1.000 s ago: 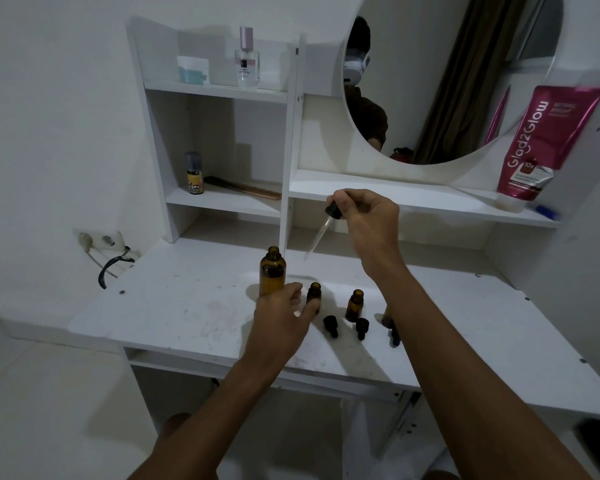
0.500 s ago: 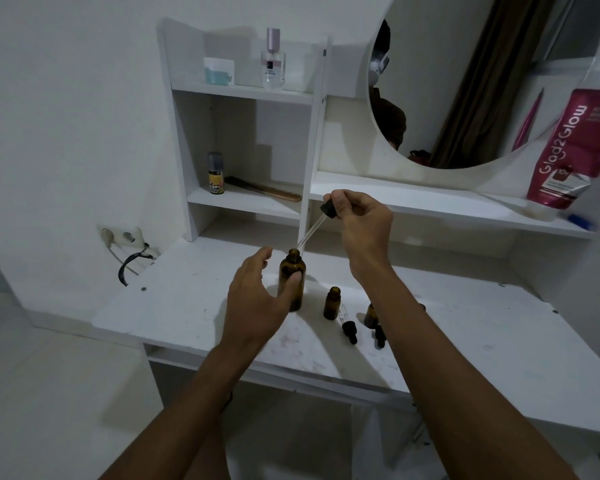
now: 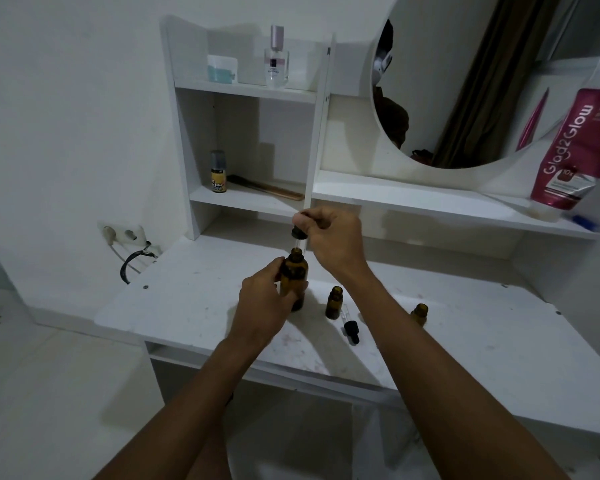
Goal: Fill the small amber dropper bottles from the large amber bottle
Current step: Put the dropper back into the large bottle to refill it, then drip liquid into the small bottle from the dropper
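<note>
Near the edge of the surface: loose dropper cap lying flat, just beside two open small amber bottles. Behind, left hand curled round the upright large amber bottle. Above, right hand pinching a dropper, tip seemingly inside the neck. Could chip glass on the rim if angled, or drip in transfer.

The left hand grips the big bottle, which stands upright on the white worktop. Just above it the right hand pinches a dropper by its black bulb, the glass tube reaching down to the bottle's open mouth. To the right stand two small bottles, uncapped: one near the big bottle, the other beyond the right forearm. A loose dropper lies between them.
</note>
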